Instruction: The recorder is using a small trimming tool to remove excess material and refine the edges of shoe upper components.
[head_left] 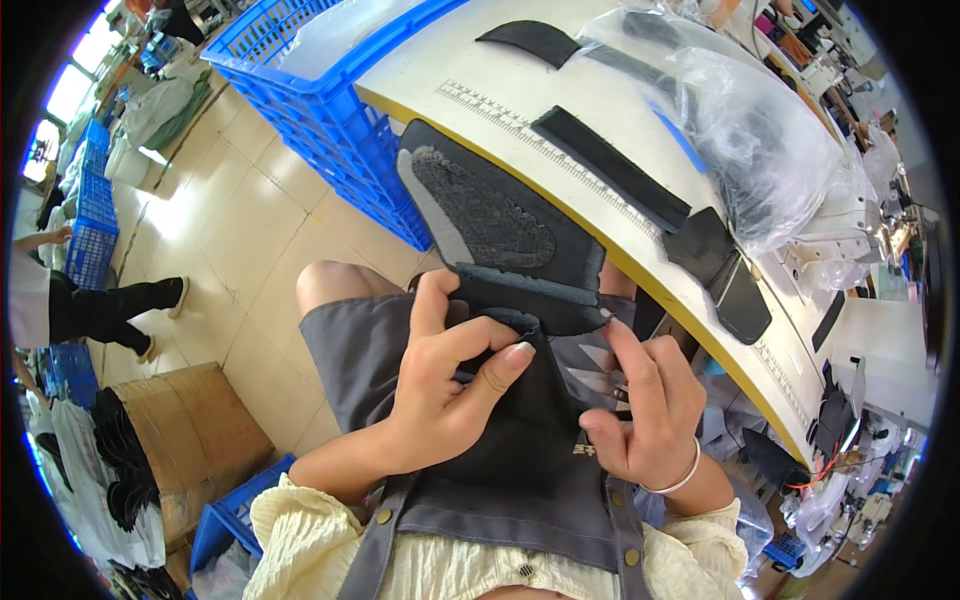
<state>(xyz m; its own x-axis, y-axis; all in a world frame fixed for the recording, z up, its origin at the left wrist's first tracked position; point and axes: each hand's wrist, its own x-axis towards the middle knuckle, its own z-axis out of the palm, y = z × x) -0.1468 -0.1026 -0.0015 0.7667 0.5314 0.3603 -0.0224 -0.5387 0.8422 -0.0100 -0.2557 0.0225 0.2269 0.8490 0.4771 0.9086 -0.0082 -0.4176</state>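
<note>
Evidently both hands are busy with a dark panel, which sits above the lap, its far side along the yellow edge of the white counter; whether it rests on that edge is hard to say. A fuzzy grey-black patch covers much of its face, and a folded band runs along the near side. The left hand has its thumb and index finger pinched together on the band's near edge. The right hand touches the band's right corner with its index fingertip, while its other fingers seem curled around silver snips, though the handles are mostly hidden. A grey apron lies beneath. On the counter are a long black strip, a curved black piece and clear plastic wrapping. Beside it, left of the panel, stands a blue crate; a cardboard box sits on the tiled floor.
</note>
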